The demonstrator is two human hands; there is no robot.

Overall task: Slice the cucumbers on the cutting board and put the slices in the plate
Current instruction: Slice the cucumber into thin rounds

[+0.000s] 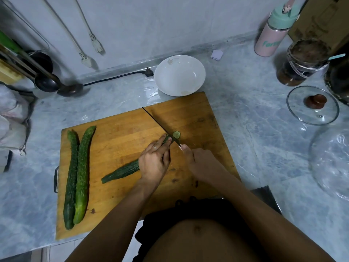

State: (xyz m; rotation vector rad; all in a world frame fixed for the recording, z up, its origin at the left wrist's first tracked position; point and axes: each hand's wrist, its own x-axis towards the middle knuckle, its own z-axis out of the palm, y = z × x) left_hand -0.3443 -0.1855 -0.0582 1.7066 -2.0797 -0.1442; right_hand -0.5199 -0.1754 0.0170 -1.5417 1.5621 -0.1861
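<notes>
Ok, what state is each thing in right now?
Cucumber under the knife: held down, one slice off its end.
Slice: cut free, on the board.
Two other cucumbers: whole, lying side by side.
Knife: blade down at the cucumber's end.
Left hand: presses the cucumber.
Right hand: grips the knife handle.
Plate: no slices in it.
Glass lid: off, lying on the counter.
</notes>
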